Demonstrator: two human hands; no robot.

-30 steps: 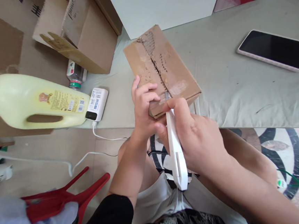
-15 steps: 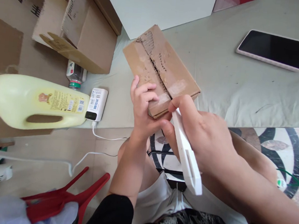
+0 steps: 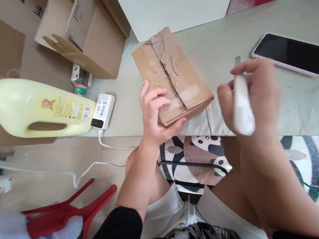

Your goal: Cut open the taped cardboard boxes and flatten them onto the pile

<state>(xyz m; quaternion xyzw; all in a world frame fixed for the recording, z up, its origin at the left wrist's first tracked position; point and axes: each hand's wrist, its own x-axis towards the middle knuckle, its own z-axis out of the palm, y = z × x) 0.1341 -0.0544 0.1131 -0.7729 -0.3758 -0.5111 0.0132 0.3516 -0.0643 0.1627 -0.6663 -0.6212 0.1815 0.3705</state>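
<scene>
A small cardboard box rests on the cloth-covered table, its top seam slit and its surface torn in places. My left hand grips the near left corner of the box, thumb at the near end and fingers on top. To the right of the box, my right hand is closed around a white utility knife. A short metal blade sticks out of the knife's far end, apart from the box. That hand is a little blurred by motion.
A phone lies at the right. Leftward are a white power bank with a cable, a pale yellow jug, a small bottle and an opened carton. A red chair stands at lower left.
My right hand has lifted the utility knife off the box's near end and moved it up and to the right. My left hand and the box have stayed nearly in place.
</scene>
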